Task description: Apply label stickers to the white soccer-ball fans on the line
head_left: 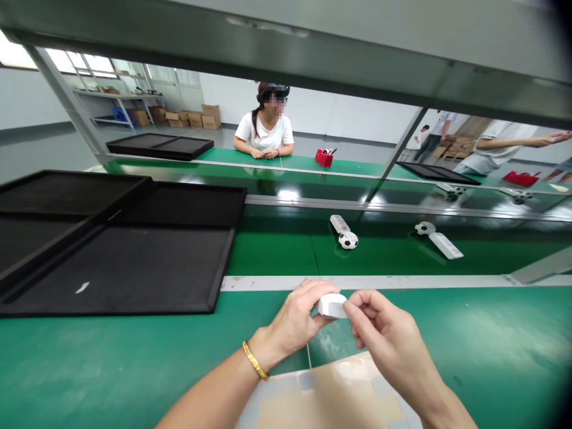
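Note:
My left hand, with a gold bangle on its wrist, and my right hand hold a small white plastic block between them, just above the green bench mat. My right fingertips pinch its right end, and my left fingers wrap its left end. Beyond my hands, on a green conveyor belt, lie a white remote-like bar beside a small football, and another football beside a second white bar. None of these touch my hands.
Large black trays fill the left of the bench. A grey metal rail runs in front of the belt, and a metal beam crosses overhead. Across the line a seated person has a red pen holder nearby.

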Available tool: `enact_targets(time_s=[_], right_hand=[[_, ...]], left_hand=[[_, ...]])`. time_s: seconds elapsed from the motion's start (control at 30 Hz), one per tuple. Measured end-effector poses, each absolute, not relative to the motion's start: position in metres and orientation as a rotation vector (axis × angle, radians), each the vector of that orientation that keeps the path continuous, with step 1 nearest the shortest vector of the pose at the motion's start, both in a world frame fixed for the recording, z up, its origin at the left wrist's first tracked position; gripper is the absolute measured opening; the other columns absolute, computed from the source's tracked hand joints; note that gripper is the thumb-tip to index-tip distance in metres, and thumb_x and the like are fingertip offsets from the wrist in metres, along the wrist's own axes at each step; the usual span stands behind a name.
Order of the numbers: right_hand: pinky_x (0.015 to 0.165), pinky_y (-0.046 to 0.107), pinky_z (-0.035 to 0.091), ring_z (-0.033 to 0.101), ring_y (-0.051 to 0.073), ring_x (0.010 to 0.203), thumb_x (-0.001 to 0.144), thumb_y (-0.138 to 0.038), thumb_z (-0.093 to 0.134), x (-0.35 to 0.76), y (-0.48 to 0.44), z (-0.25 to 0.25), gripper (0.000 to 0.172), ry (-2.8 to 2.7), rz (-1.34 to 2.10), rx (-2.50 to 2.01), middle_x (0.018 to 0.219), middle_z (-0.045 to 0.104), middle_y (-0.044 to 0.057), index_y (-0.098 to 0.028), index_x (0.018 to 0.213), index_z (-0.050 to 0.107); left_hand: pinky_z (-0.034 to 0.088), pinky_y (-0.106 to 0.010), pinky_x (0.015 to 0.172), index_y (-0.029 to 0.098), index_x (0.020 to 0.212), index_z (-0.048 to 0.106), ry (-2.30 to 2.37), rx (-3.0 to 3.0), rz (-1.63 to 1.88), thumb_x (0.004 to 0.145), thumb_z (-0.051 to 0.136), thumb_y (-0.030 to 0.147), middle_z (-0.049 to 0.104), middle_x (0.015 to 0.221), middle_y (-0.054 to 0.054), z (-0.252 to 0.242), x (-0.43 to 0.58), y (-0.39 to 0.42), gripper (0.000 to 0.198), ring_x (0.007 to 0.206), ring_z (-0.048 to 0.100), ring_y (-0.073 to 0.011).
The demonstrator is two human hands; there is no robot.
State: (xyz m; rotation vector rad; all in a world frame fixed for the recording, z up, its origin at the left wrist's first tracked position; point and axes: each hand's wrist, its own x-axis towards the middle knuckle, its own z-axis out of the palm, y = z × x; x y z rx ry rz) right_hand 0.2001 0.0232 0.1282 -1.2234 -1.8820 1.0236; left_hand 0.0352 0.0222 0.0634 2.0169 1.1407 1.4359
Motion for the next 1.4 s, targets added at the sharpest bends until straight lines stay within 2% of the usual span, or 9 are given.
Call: enact_targets(time_s=[0.1, 0.17, 0.23, 0.37, 0.47, 0.73, 1.4], right_hand=[[0.052, 0.029, 0.041, 0.05, 0.016, 0.053, 0.092, -0.033, 0.049, 0.202, 0.01, 0.141, 0.018, -2.039, 0.559, -1.186, 0.065, 0.056, 0.001, -0.025, 0.076, 0.053], [0.052, 0.029, 0.042, 0.052, 0.016, 0.055, 0.092, -0.031, 0.048, 0.204, 0.003, 0.15, 0.017, -2.035, 0.412, -1.184, 0.068, 0.057, 0.002, -0.026, 0.076, 0.052], [0.049, 0.028, 0.04, 0.053, 0.016, 0.054, 0.092, -0.036, 0.049, 0.205, 0.003, 0.154, 0.019, -1.98, 0.483, -1.221, 0.066, 0.057, 0.001, -0.026, 0.076, 0.052], [0.044, 0.027, 0.038, 0.045, 0.014, 0.047, 0.089, -0.048, 0.051, 0.202, 0.018, 0.143, 0.028, -1.829, 0.976, -1.242, 0.055, 0.049, -0.003, -0.024, 0.076, 0.054], [0.045, 0.025, 0.039, 0.045, 0.012, 0.047, 0.087, -0.052, 0.054, 0.2, 0.028, 0.13, 0.032, -1.724, 1.183, -1.237, 0.054, 0.048, -0.005, -0.022, 0.076, 0.054], [0.047, 0.024, 0.039, 0.046, 0.011, 0.045, 0.087, -0.049, 0.056, 0.197, 0.031, 0.125, 0.03, -1.707, 1.226, -1.208, 0.054, 0.049, -0.005, -0.021, 0.076, 0.055], [0.05, 0.023, 0.041, 0.049, 0.01, 0.047, 0.089, -0.045, 0.056, 0.197, 0.032, 0.122, 0.027, -1.704, 1.263, -1.195, 0.054, 0.052, -0.006, -0.021, 0.077, 0.054]], left_hand=[[0.048, -0.037, 0.097, 0.019, 0.114, 0.058, 1.153, 2.009, 1.426, 0.083, 0.069, 0.022, 0.065, 0.114, -0.008, 0.063, 0.035, 0.023, 0.034, 0.109, 0.06, -0.0223], [0.049, -0.036, 0.094, 0.02, 0.114, 0.058, 1.208, 1.964, 1.418, 0.083, 0.068, 0.022, 0.065, 0.113, -0.007, 0.064, 0.034, 0.023, 0.032, 0.107, 0.06, -0.0216], [0.05, -0.035, 0.091, 0.02, 0.112, 0.059, 1.247, 1.917, 1.414, 0.084, 0.067, 0.024, 0.066, 0.111, -0.007, 0.065, 0.033, 0.023, 0.029, 0.104, 0.061, -0.0211], [0.049, -0.036, 0.093, 0.02, 0.113, 0.058, 1.193, 1.937, 1.397, 0.085, 0.067, 0.026, 0.065, 0.112, -0.008, 0.066, 0.032, 0.022, 0.03, 0.106, 0.061, -0.0221], [0.05, -0.037, 0.093, 0.021, 0.114, 0.058, 1.185, 1.953, 1.402, 0.085, 0.066, 0.027, 0.065, 0.113, -0.008, 0.065, 0.033, 0.022, 0.031, 0.106, 0.06, -0.0224], [0.048, -0.033, 0.095, 0.021, 0.112, 0.058, 1.174, 1.989, 1.409, 0.085, 0.066, 0.026, 0.065, 0.11, -0.006, 0.066, 0.034, 0.022, 0.028, 0.106, 0.06, -0.0196], [0.048, -0.033, 0.094, 0.021, 0.111, 0.057, 1.182, 1.985, 1.404, 0.086, 0.065, 0.027, 0.064, 0.109, -0.006, 0.067, 0.035, 0.022, 0.027, 0.104, 0.06, -0.0191]])
